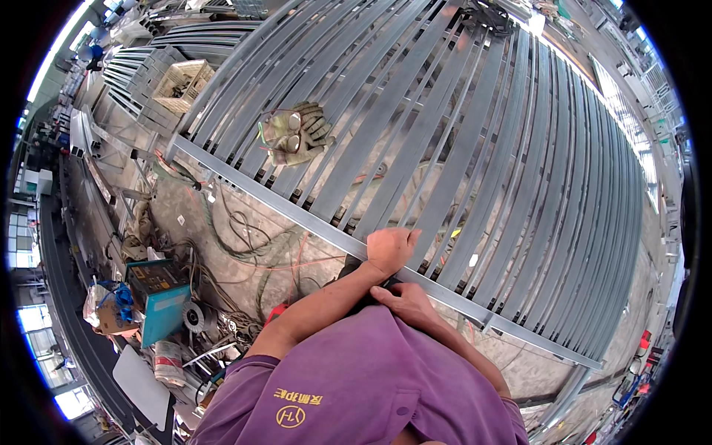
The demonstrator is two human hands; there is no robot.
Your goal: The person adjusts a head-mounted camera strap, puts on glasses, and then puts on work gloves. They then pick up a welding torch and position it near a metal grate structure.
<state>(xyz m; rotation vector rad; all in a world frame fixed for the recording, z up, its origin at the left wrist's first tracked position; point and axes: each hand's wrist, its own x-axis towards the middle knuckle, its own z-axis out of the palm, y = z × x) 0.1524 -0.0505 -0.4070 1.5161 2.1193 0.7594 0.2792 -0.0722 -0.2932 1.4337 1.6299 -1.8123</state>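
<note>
My left hand point(391, 250) is closed in a fist at the near rail point(326, 228) of a large metal rack. Whether anything is inside its fingers is hidden. Just below it, close to my waist, is my right hand point(408, 302), its thumb toward my left wrist and most of its fingers out of sight. Long grey flat metal bars point(374, 148) lie side by side across the rack, reaching away from me. A pair of worn work gloves point(311, 126) rests on the bars to the left, with glasses point(293, 142) on top.
On the left stand a teal machine point(165, 311), a wire spool point(193, 317) and a white board point(141, 387). Hoses and cables point(256, 256) trail over the concrete floor. A pale crate point(182, 83) sits beyond the rack's left side. Dark tangled material point(486, 16) lies at the far end.
</note>
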